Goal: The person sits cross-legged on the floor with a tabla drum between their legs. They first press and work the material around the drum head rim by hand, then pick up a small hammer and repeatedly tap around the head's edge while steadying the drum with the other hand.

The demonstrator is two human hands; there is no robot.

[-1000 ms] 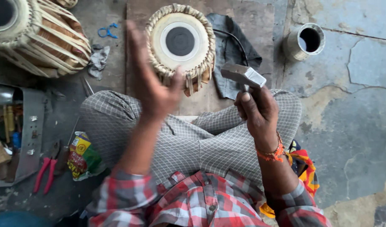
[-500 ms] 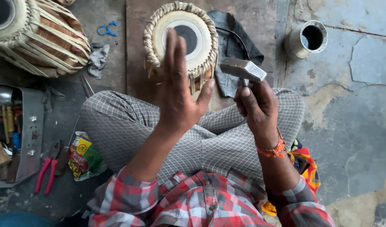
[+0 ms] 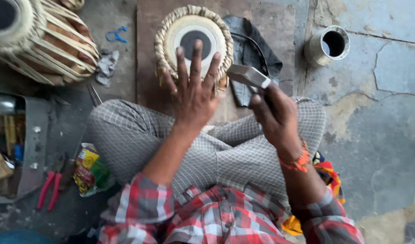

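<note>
A small tabla drum (image 3: 194, 38) with a white skin and a black centre spot stands upright on a wooden board (image 3: 261, 18) in front of my crossed legs. My left hand (image 3: 194, 90) hovers above its near rim, palm down, fingers spread, holding nothing. My right hand (image 3: 275, 117) is closed around the handle of a metal hammer (image 3: 248, 76), whose head sits just right of the drum, level with its rim. An orange thread is tied around my right wrist.
A larger drum (image 3: 44, 40) with pale straps lies at the far left. A metal cup (image 3: 328, 45) stands at the upper right, a dark cloth (image 3: 252, 45) beside the small drum. Red-handled pliers (image 3: 49, 187), a grey toolbox (image 3: 31, 149) and a snack packet (image 3: 87, 169) sit left of my knee.
My left hand has turned from edge-on to flat and spread, and moved forward over the drum's near rim. The hammer hand has held its place.
</note>
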